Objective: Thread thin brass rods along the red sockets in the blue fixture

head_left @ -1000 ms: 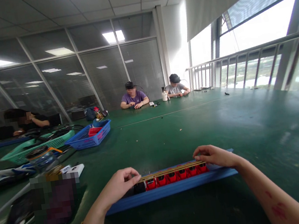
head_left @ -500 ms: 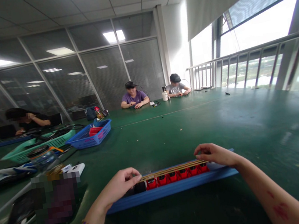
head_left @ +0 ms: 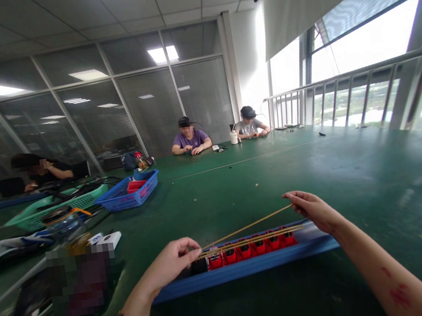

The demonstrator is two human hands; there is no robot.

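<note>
A long blue tray (head_left: 258, 267) lies on the green table in front of me. In it stands a row of several red holders with black parts (head_left: 245, 249). Thin yellow-brown strands (head_left: 259, 238) run lengthwise over the row; whether they are sticks or cords I cannot tell. My left hand (head_left: 179, 255), at the tray's left end, pinches the strands' left ends between thumb and fingers. Above the tray's right end, my right hand (head_left: 310, 210) is closed in a pinch on one strand (head_left: 255, 223), which slants up from my left hand.
On the left are a blue basket (head_left: 126, 198) with a red box, a green basket (head_left: 27, 218) with cables, a glass jar (head_left: 66, 228), a phone-like dark slab (head_left: 29, 293) and a blurred dark item (head_left: 83, 293). Several people sit at the table (head_left: 206, 182) farther off.
My right hand has risen slightly and moved right, lifting the right end of one strand off the others. My left hand stays in place.
</note>
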